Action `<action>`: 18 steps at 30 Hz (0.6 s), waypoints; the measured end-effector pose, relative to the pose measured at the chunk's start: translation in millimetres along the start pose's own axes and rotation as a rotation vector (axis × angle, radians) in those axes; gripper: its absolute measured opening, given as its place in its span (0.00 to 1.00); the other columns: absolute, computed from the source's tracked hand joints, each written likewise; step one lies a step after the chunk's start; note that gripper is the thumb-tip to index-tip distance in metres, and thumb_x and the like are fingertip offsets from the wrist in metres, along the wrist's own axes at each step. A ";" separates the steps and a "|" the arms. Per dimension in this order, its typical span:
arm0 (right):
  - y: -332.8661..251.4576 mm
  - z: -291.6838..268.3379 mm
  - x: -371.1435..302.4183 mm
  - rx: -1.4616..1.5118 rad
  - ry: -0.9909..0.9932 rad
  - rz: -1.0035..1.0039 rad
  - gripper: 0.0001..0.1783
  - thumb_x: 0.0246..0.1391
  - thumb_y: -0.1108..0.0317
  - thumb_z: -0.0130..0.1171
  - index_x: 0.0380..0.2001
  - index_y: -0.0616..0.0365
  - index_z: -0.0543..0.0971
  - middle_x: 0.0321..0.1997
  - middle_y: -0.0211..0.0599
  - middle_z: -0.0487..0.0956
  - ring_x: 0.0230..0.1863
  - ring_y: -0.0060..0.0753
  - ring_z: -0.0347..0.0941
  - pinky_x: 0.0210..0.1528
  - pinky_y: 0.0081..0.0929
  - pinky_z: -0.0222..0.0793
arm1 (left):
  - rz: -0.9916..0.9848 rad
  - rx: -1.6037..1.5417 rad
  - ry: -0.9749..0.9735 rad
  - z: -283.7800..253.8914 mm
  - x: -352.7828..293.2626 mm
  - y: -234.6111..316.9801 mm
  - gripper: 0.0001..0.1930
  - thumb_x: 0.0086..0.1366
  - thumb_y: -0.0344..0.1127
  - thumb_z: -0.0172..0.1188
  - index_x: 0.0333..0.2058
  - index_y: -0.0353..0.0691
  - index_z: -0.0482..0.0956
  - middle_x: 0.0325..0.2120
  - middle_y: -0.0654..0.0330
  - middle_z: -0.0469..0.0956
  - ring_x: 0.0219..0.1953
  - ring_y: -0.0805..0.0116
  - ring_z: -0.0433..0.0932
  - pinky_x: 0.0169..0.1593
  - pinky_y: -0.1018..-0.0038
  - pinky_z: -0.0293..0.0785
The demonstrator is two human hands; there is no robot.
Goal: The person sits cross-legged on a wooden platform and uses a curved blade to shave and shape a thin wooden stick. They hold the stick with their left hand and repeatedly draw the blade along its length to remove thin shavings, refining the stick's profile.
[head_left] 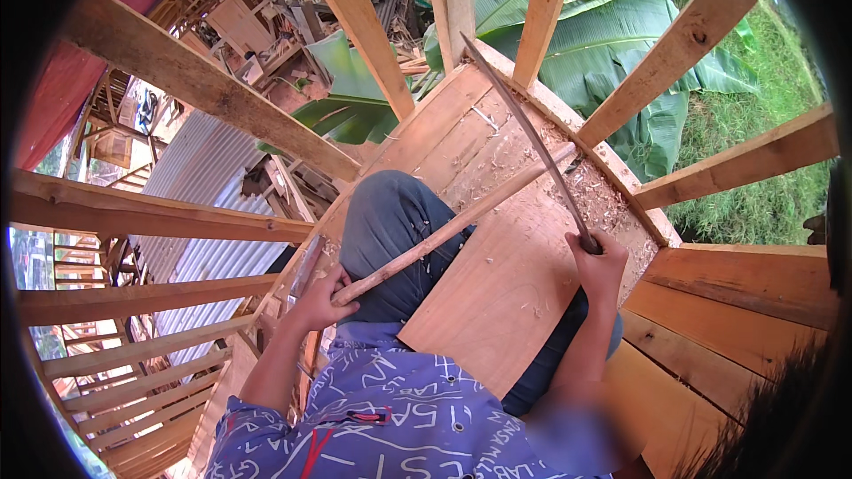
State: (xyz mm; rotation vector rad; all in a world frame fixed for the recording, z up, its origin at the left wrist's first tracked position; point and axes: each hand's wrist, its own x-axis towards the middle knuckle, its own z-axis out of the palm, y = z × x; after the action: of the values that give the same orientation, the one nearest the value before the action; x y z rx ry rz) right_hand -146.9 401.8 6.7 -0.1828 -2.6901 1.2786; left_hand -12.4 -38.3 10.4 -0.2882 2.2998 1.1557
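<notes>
My left hand [326, 302] is closed round the near end of a long, peeled wooden stick [448, 229]. The stick slants up to the right over my bent knee [386, 213], its far end above the shavings. In my right hand [600, 264], fingers wrapped round the handle, is a machete [520, 115] with a long, dark, slightly curved blade. That blade points away and to the left, crossing the stick near its far end; whether they touch I cannot tell. A flat wooden board [488, 302] lies between my legs, beneath the stick.
Pale wood shavings [603, 195] litter the plank floor [448, 137]. Wooden railing posts [364, 22] surround me on the left and far sides. A plank wall [737, 328] stands at right. Beyond the railing are corrugated metal sheets [200, 213], timber scraps and banana leaves [586, 35].
</notes>
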 end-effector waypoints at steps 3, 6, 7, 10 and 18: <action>-19.6 -8.9 -6.9 0.023 -0.092 0.129 0.11 0.42 0.69 0.71 0.23 0.65 0.80 0.12 0.25 0.67 0.18 0.15 0.63 0.21 0.22 0.57 | 0.025 0.028 -0.020 -2.2 -0.1 13.9 0.22 0.50 0.34 0.67 0.39 0.40 0.63 0.21 0.54 0.76 0.26 0.66 0.73 0.35 0.71 0.67; -38.4 -14.6 -12.1 0.096 -0.185 0.262 0.10 0.44 0.69 0.69 0.23 0.65 0.80 0.13 0.22 0.67 0.18 0.12 0.62 0.20 0.19 0.55 | 0.030 0.005 -0.037 -4.5 -0.8 15.1 0.23 0.49 0.33 0.67 0.39 0.40 0.63 0.23 0.51 0.78 0.28 0.60 0.76 0.37 0.70 0.69; -45.8 -15.0 -13.4 0.142 -0.211 0.299 0.09 0.44 0.70 0.69 0.23 0.64 0.80 0.13 0.22 0.67 0.17 0.12 0.62 0.19 0.18 0.55 | 0.040 0.000 -0.040 -4.5 0.6 11.8 0.23 0.49 0.33 0.67 0.39 0.40 0.63 0.24 0.51 0.78 0.29 0.60 0.77 0.37 0.70 0.69; -69.9 -12.6 -14.1 0.303 -0.303 0.341 0.09 0.48 0.69 0.67 0.25 0.64 0.79 0.14 0.25 0.71 0.15 0.14 0.64 0.17 0.17 0.56 | 0.087 -0.073 -0.049 -2.6 5.0 -4.5 0.23 0.48 0.33 0.67 0.39 0.40 0.63 0.24 0.51 0.78 0.29 0.59 0.77 0.37 0.69 0.70; -116.2 20.4 -24.2 0.549 -0.408 0.389 0.08 0.58 0.71 0.56 0.29 0.63 0.70 0.14 0.29 0.68 0.12 0.20 0.63 0.12 0.20 0.58 | 0.110 -0.165 -0.098 -4.2 14.4 -22.0 0.23 0.47 0.33 0.68 0.39 0.39 0.65 0.24 0.53 0.77 0.29 0.61 0.78 0.36 0.70 0.70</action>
State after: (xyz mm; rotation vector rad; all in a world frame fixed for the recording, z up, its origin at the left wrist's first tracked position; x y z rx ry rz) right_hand -132.1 309.0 82.2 -0.4266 -2.5459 2.3401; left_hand -16.7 -54.3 -10.4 -0.1636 2.1621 1.3864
